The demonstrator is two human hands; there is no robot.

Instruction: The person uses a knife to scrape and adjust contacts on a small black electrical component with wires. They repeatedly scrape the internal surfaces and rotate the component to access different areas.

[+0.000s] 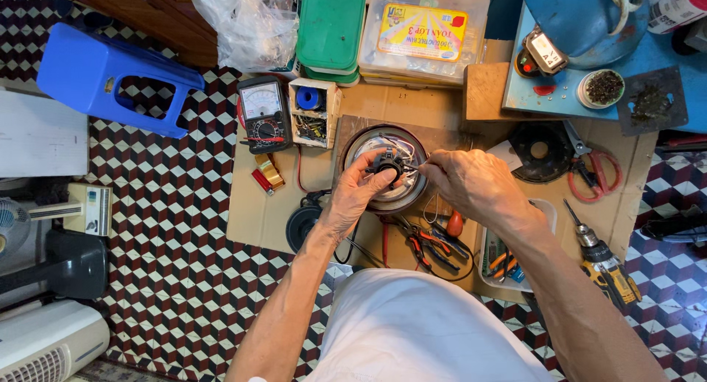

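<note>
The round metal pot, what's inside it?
Inside the round metal pot are thin wires and a small black part. The left hand and right hand cover the rest.

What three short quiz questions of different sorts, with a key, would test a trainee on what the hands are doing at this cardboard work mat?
1. True or false: the left hand holds the cordless drill.
2. Which tool lies just right of the black disc? A) red-handled scissors B) hammer C) saw
3. Fill in: the analog meter lies on the ____ side of the round metal motor housing.

Key: 1 false; it grips the housing's black centre part while the right hand pinches wires. 2 A. 3 left.
</note>
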